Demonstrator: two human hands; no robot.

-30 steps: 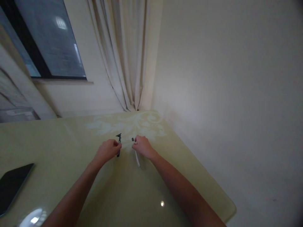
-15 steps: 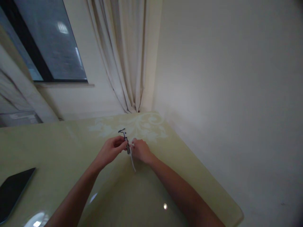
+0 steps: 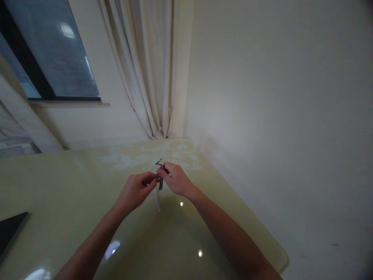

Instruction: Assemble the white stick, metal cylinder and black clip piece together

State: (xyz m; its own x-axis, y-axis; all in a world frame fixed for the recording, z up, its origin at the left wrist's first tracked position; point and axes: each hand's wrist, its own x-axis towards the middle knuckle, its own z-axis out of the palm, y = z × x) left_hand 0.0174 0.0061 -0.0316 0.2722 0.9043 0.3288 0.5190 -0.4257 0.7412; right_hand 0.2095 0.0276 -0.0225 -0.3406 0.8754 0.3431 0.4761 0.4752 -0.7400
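Dark tool [image 3: 161, 184], pinched in right hand [image 3: 178, 181]

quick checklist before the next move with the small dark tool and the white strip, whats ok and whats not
1. Right hand has a grip on the dark tool: ok.
2. Tool held roughly upright, its wider end up: ok.
3. Left hand touching the tool: cannot tell; fingertips at least meet it in view.
4. White strip joined to the tool: cannot tell, upper end hidden.
5. Dark slab clear of both hands: ok, far left.
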